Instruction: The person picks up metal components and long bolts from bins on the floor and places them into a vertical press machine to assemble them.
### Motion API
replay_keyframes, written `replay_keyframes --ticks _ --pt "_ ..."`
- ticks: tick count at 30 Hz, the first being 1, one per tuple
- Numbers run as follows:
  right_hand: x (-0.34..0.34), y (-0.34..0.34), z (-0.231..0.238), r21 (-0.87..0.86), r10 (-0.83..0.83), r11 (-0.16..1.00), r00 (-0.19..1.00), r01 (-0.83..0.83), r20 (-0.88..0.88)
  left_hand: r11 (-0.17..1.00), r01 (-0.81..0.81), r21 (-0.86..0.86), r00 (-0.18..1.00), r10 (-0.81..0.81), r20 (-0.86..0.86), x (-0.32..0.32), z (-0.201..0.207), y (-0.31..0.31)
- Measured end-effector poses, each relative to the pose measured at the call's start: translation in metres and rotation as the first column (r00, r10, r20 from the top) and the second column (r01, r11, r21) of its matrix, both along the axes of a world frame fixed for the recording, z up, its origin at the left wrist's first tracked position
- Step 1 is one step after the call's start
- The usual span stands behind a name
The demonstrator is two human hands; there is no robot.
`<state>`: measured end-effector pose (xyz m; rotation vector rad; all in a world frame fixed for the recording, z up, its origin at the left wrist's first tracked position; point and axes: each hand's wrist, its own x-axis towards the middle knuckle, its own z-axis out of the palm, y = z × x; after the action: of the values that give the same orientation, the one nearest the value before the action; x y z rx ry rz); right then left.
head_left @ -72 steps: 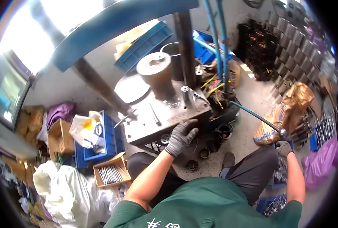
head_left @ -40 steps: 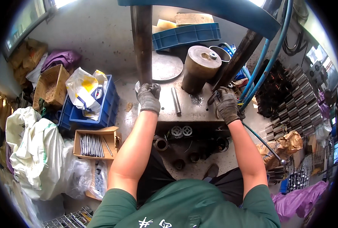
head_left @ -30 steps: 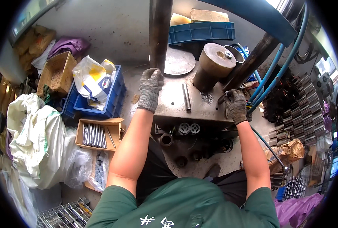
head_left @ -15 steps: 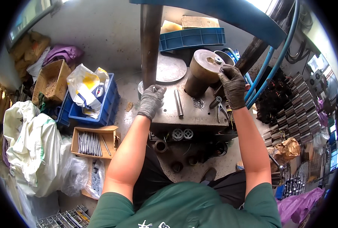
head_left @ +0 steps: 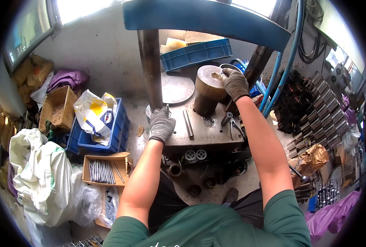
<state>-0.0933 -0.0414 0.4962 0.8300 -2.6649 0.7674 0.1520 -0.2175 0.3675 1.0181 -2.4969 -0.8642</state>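
My left hand, in a grey work glove, is closed around a small metal pin that sticks up past the fingers, beside the dark press column. My right hand, gloved too, reaches over the top edge of a thick steel cylinder. Its fingertips pinch a small metal ring, mostly hidden by the glove. A recess shows in the cylinder's top face next to them. On the steel press table lie a metal rod and pliers.
A blue press crossbeam spans overhead, with blue hoses at the right. Left are a blue crate, a carton of thin rods and white sacks. Stacked metal tubes stand right. A round plate lies behind.
My right hand has moved left onto the cylinder top and closed on the ring that sat there. My left hand stays beside the column. The whole view has shifted a little.
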Motion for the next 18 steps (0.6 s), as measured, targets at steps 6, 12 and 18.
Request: replay_keyframes --ticks 6,12,18 --pt "0.018 0.014 -0.010 -0.226 0.041 0.971 0.983 -0.081 -0.178 0.906 0.134 0.402 0.934 0.020 -0.355 -0.012 -0.075 -0.043" --pt "0.105 0.114 -0.019 -0.457 0.371 0.819 0.928 -0.348 -0.041 0.558 0.284 0.779 0.784 0.333 -0.524 0.009 -0.056 -0.024" --pt "0.192 0.272 0.023 -0.063 0.273 0.957 0.950 -0.285 -0.150 0.446 0.638 0.628 0.550 0.306 -0.777 0.012 -0.010 0.027"
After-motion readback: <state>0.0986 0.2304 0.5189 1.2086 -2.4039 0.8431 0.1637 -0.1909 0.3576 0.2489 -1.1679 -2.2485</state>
